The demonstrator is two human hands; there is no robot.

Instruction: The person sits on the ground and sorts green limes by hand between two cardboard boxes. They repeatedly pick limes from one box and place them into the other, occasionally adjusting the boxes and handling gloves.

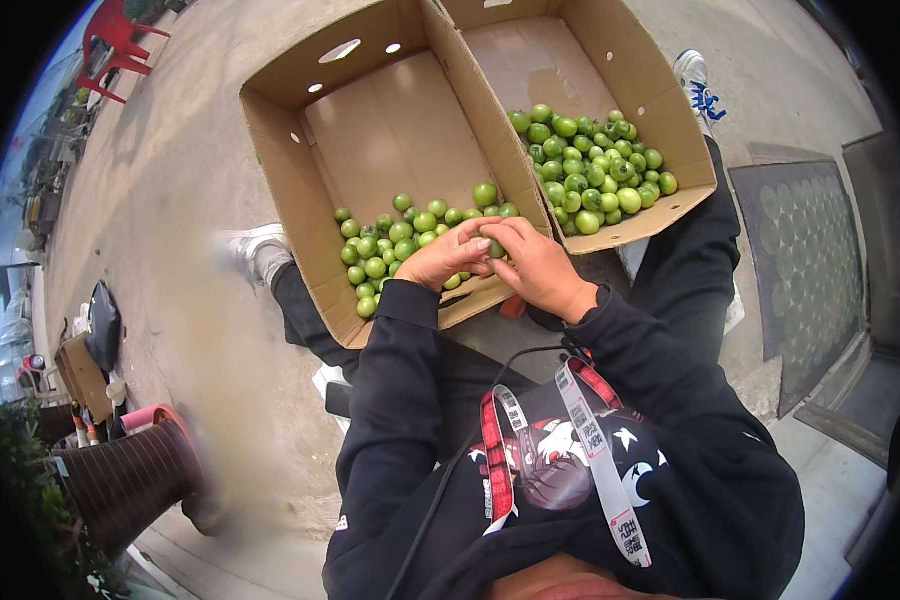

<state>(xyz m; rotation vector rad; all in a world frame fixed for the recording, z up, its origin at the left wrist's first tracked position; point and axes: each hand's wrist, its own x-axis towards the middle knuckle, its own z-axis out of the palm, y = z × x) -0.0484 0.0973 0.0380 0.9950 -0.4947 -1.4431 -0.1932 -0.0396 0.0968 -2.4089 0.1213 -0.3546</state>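
My left hand and my right hand meet over the near edge of the left cardboard box. Between their fingers is a green tomato, partly covered by the fingers. Beneath and beside my left hand, several green tomatoes lie gathered at the near end of that box. A second cardboard box stands against it on the right, with a heap of green tomatoes at its near end. My hands hide some of the fruit in the left box.
The boxes sit between my legs, with a white shoe at left and another shoe at right. A red plastic chair stands far left. A large brown pot is at lower left. A mat lies right. A lanyard and cable hang before me.
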